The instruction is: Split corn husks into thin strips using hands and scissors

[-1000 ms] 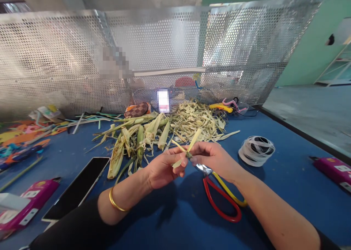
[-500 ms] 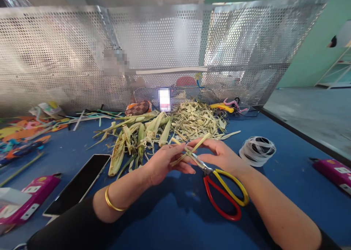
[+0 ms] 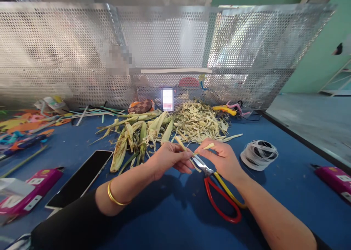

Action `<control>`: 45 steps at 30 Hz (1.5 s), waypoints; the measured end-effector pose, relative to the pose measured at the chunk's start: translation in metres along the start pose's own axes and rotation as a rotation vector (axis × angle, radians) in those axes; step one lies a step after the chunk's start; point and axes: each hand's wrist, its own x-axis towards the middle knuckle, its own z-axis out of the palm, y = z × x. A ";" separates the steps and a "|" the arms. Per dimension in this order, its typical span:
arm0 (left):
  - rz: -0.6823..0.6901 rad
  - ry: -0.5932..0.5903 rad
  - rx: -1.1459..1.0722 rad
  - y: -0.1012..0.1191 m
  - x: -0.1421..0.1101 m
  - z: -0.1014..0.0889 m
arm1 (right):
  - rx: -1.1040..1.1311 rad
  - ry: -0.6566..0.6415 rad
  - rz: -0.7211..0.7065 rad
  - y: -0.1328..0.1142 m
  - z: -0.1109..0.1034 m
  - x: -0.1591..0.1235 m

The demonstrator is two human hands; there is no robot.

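The left hand (image 3: 170,157) and right hand (image 3: 221,157) pinch husk strips (image 3: 181,143) between their fingers, scissors (image 3: 209,172) close below them, husks (image 3: 143,136) beyond.

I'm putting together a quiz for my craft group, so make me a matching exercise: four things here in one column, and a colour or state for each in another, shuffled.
Things
1. Scissors
2. Spool
3. Plant strips
4. Bangle

Colours and states
A. Gold
B. Pinched in the fingers
C. Red-and-yellow-handled
D. White and black

Pairs: 1-C, 2-D, 3-B, 4-A
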 end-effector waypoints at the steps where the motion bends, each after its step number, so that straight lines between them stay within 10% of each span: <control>1: -0.010 -0.011 0.007 0.000 -0.001 0.001 | 0.011 0.017 0.019 -0.001 -0.003 0.001; 13: -0.019 -0.047 0.350 -0.010 -0.003 0.012 | -0.437 -0.039 -0.104 -0.003 0.018 -0.004; 22: -0.067 -0.144 0.241 -0.005 -0.001 0.003 | -0.236 0.165 -0.036 0.000 0.024 -0.007; 27: -0.087 -0.097 -0.029 -0.003 0.000 0.001 | -0.678 0.345 -0.388 -0.005 0.014 -0.009; 34: 0.009 0.009 -0.260 -0.006 0.003 0.000 | -1.036 -0.224 -0.755 -0.007 0.036 -0.018; 45: 0.014 0.041 -0.293 -0.009 0.001 0.009 | -0.948 -0.145 -0.846 0.001 0.043 -0.023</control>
